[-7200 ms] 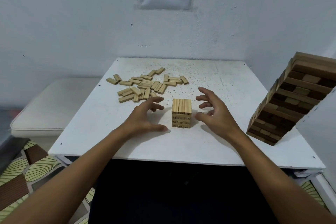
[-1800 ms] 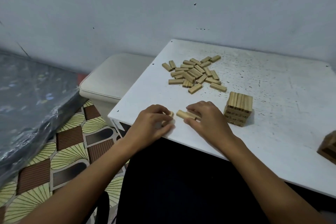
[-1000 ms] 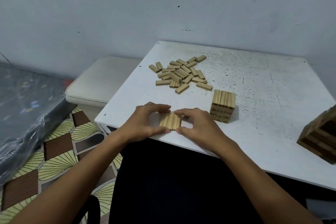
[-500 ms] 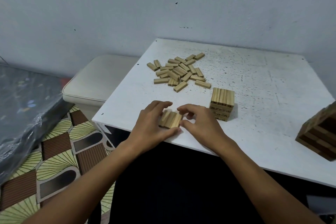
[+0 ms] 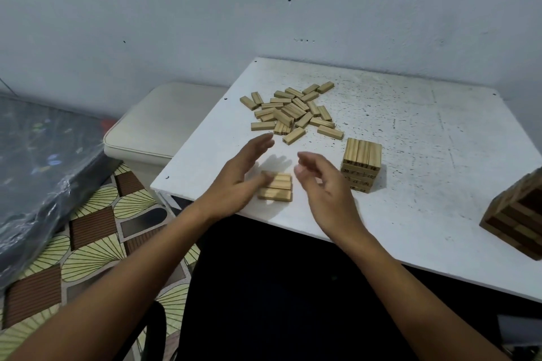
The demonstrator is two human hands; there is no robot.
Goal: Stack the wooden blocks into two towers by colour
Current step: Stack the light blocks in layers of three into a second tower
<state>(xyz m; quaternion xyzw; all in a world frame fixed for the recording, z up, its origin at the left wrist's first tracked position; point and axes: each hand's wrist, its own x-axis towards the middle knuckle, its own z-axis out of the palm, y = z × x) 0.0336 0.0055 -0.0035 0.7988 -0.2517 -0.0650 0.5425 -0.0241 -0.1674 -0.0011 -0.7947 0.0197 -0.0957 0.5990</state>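
Note:
Three light wooden blocks point(image 5: 277, 187) lie side by side as a flat row near the table's front left edge. My left hand point(image 5: 238, 176) hovers just left of the row, fingers straight, thumb tip over its left end. My right hand point(image 5: 324, 183) is lifted to the right of the row, fingers loosely curled, holding nothing. A short light-block tower point(image 5: 361, 165) stands right of my right hand. Several loose light blocks point(image 5: 290, 111) lie scattered farther back. The dark-and-light tower point(image 5: 516, 217) shows at the right frame edge.
The white speckled table point(image 5: 425, 132) stands against a pale wall. A cream cushioned stool point(image 5: 158, 123) sits left of the table. A plastic-wrapped mattress point(image 5: 38, 161) fills the far left above a patterned floor point(image 5: 96, 231).
Both hands have let go of the three-block row and pulled apart from it. The row now lies turned with its blocks running left to right.

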